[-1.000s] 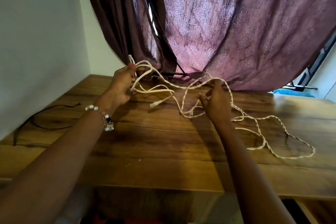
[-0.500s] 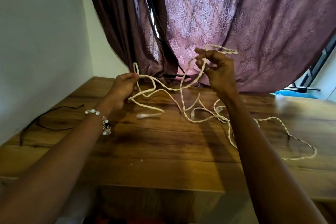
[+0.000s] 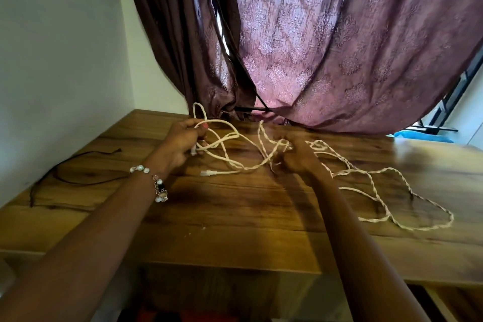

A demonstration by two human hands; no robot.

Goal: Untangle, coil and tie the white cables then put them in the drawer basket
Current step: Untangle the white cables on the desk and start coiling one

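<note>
White cables (image 3: 236, 163) lie tangled across the wooden table (image 3: 235, 212), partly twisted round each other. One loose plug end (image 3: 205, 173) rests on the wood between my hands. My left hand (image 3: 183, 142) grips a bunch of loops at the left of the tangle, one loop sticking up above its fingers. My right hand (image 3: 296, 153) pinches strands in the middle of the tangle, low over the table. A long twisted loop (image 3: 407, 219) trails off to the right. The drawer basket is not in view.
A thin black cord (image 3: 65, 178) lies on the table's left side by the white wall. Dark brown and mauve curtains (image 3: 326, 47) hang down to the table's back edge. The table's front edge runs just below my forearms.
My right hand, which had lifted a strand high in front of the curtain, has come back down to the tangle on the table. My left hand keeps its grip on the loops.
</note>
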